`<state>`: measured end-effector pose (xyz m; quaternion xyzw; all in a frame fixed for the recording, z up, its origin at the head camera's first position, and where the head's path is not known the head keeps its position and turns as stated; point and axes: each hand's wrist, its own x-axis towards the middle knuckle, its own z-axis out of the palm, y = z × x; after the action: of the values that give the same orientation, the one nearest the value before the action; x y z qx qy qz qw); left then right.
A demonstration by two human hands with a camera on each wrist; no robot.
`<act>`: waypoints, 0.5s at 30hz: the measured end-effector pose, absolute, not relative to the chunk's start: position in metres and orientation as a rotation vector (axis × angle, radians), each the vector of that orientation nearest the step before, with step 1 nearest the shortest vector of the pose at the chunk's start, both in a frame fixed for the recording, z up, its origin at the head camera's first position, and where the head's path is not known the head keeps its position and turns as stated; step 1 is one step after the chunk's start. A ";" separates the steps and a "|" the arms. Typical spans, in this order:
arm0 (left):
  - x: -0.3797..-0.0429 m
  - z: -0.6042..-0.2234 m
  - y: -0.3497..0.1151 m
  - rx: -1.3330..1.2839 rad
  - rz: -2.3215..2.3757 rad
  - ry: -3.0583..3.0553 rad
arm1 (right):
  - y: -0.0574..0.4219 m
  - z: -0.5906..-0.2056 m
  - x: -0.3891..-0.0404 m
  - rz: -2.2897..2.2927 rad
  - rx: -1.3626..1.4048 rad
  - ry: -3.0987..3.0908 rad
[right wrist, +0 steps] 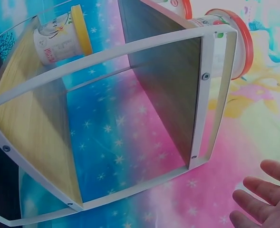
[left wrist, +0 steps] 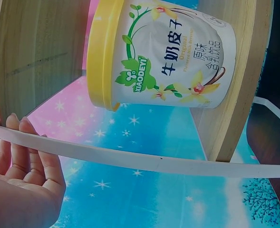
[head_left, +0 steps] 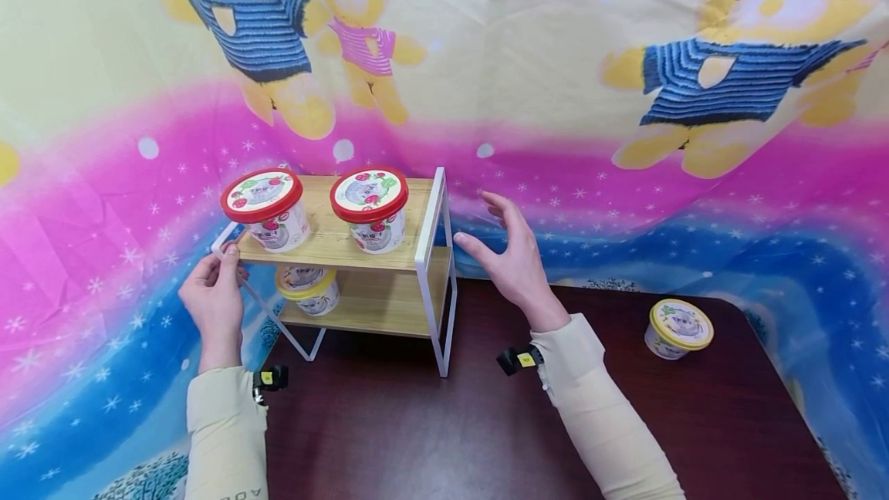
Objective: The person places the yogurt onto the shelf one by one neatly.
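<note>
A two-tier wooden shelf rack (head_left: 318,214) with white metal side frames stands at the left of the table. My left hand (head_left: 217,295) grips the left side frame near the top board, thumb up by the board's edge. In the left wrist view, its fingers (left wrist: 34,166) curl round the white bar. My right hand (head_left: 510,257) hangs beside the right side frame, apart from it, fingers extended and holding nothing. Two red-lidded tubs, a left one (head_left: 271,214) and a right one (head_left: 371,214), stand on the top board. A yellow-lidded tub (left wrist: 168,57) stands on the lower board.
Another yellow-lidded tub (head_left: 677,330) stands on the dark wood table (head_left: 556,423) at the right. Behind the table hangs a cloth backdrop (head_left: 542,83) printed with bears and snowflakes. Black cameras sit on both wrists.
</note>
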<state>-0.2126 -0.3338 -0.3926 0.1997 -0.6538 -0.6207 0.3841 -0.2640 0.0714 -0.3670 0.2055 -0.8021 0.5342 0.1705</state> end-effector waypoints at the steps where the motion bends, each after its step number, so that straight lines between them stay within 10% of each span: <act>1: -0.213 -0.393 -0.334 0.504 -1.578 -1.664 | 0.072 -0.368 -0.264 1.518 0.582 -2.280; 15: -0.213 -0.392 -0.334 0.509 -1.581 -1.670 | 0.080 -0.383 -0.263 1.536 0.556 -2.302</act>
<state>-0.2134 -0.3340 -0.3921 0.1996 -0.6549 -0.6200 0.3832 -0.2626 0.0804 -0.3833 0.1944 -0.8053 0.5371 0.1588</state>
